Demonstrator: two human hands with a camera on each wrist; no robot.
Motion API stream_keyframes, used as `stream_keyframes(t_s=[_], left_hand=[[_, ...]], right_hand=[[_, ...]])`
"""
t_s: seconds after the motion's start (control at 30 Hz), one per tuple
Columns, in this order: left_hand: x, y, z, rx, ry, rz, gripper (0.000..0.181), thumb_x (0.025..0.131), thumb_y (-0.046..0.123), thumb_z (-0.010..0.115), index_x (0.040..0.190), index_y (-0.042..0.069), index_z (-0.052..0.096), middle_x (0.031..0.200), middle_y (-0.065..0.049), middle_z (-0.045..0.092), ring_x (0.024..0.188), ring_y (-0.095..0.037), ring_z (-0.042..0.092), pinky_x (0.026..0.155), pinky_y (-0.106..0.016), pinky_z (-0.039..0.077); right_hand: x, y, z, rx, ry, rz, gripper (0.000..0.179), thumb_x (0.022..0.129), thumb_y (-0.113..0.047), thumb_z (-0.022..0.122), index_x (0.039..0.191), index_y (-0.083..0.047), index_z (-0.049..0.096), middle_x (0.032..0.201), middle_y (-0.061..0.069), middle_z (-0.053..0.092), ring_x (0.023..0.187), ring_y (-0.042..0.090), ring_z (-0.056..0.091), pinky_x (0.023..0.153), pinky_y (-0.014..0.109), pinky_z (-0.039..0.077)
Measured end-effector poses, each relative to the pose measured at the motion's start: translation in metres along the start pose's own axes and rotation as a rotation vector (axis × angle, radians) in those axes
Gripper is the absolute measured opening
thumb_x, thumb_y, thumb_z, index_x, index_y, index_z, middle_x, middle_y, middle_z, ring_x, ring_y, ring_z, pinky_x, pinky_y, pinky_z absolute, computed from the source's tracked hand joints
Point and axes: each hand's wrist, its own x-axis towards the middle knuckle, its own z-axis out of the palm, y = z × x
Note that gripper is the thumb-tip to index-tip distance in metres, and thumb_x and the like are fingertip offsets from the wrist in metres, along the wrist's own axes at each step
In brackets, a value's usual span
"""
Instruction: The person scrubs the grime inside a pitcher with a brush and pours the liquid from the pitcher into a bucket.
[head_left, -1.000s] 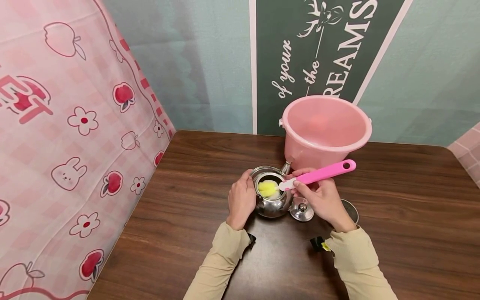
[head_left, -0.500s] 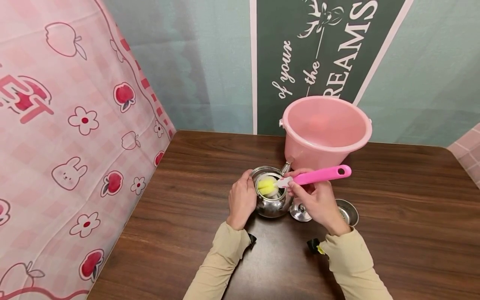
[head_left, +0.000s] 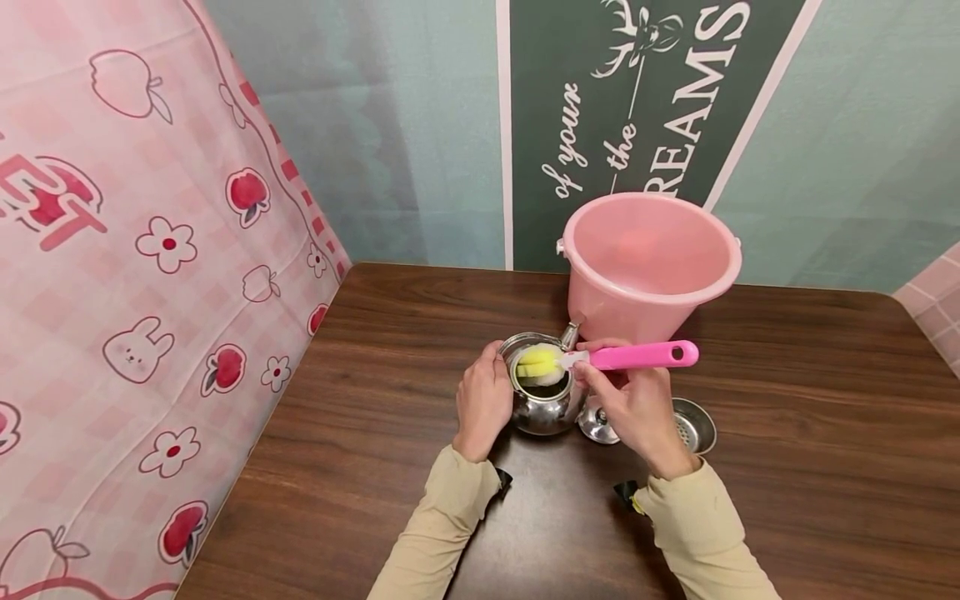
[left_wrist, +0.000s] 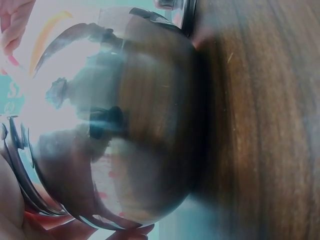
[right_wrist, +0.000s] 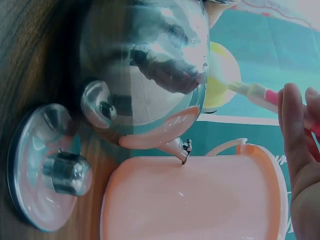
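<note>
A shiny metal teapot [head_left: 545, 416] stands lidless on the table, its spout pointing toward the back right. My left hand [head_left: 483, 400] grips its left side by the handle; in the left wrist view, fingertips [left_wrist: 132, 233] curl round the pot's [left_wrist: 150, 115] far side. Between thumb and fingers, my right hand [head_left: 637, 408] pinches the white neck of a pink-handled sponge brush [head_left: 641, 356]. The brush's yellow and white sponge head lies in the pot's mouth, and the right wrist view has it showing above the rim. Close by the pot sits its knobbed lid [head_left: 597, 425], partly behind my right hand.
A pink bucket [head_left: 630, 312] stands right behind the pot, near the spout. To the right of my right hand lies a round metal strainer [head_left: 696, 427] with a perforated bottom. Patterned pink cloth [head_left: 172, 333] hangs along the left table edge.
The brush handle's end has swung toward me, while the sponge head has shifted toward the back of the pot's mouth. My right hand has moved slightly left, uncovering more strainer. The left hand stays put.
</note>
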Motion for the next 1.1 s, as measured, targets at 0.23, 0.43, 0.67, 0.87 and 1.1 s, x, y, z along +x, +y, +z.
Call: stream_keyframes(t_s=[0.23, 0.43, 0.67, 0.87, 1.1], left_hand=[[0.000, 0.001, 0.000, 0.013, 0.006, -0.001, 0.037, 0.100, 0.026, 0.036, 0.126, 0.022, 0.062, 0.119, -0.007, 0.069, 0.099, -0.037, 0.068, 0.076, -0.054, 0.050], [0.000, 0.000, 0.000, 0.016, 0.016, 0.007, 0.035, 0.100, 0.025, 0.036, 0.124, 0.022, 0.062, 0.116, -0.008, 0.070, 0.096, -0.037, 0.068, 0.073, -0.053, 0.050], [-0.001, 0.001, 0.001, 0.002, 0.020, 0.012, 0.033, 0.100, 0.024, 0.037, 0.121, 0.022, 0.062, 0.114, -0.007, 0.071, 0.094, -0.036, 0.068, 0.070, -0.051, 0.049], [-0.002, 0.002, 0.001, 0.001, 0.022, 0.014, 0.033, 0.100, 0.024, 0.036, 0.122, 0.023, 0.060, 0.115, -0.005, 0.071, 0.094, -0.035, 0.068, 0.067, -0.049, 0.049], [-0.002, 0.001, 0.002, 0.000, 0.020, 0.013, 0.033, 0.100, 0.025, 0.035, 0.122, 0.024, 0.060, 0.115, -0.004, 0.071, 0.094, -0.034, 0.069, 0.067, -0.048, 0.049]], right_hand=[[0.004, -0.003, 0.000, -0.209, 0.087, -0.206, 0.021, 0.070, -0.001, 0.083, 0.088, -0.002, 0.071, 0.084, 0.008, 0.072, 0.062, -0.002, 0.058, 0.073, 0.009, 0.041], [0.004, -0.007, -0.002, -0.277, 0.107, -0.302, 0.022, 0.066, -0.004, 0.086, 0.083, -0.002, 0.073, 0.082, 0.008, 0.072, 0.070, 0.014, 0.062, 0.070, 0.012, 0.043], [0.005, -0.011, -0.002, -0.257, 0.124, -0.381, 0.021, 0.070, -0.012, 0.085, 0.084, -0.005, 0.070, 0.077, 0.005, 0.069, 0.067, 0.011, 0.058, 0.068, 0.015, 0.044], [0.007, -0.016, -0.002, -0.275, 0.128, -0.414, 0.021, 0.074, -0.021, 0.083, 0.081, -0.006, 0.071, 0.072, 0.004, 0.068, 0.062, 0.011, 0.057, 0.064, 0.017, 0.044], [0.009, -0.024, 0.001, -0.283, 0.094, -0.402, 0.025, 0.063, -0.005, 0.087, 0.083, -0.006, 0.071, 0.072, 0.004, 0.069, 0.062, 0.013, 0.058, 0.062, 0.020, 0.043]])
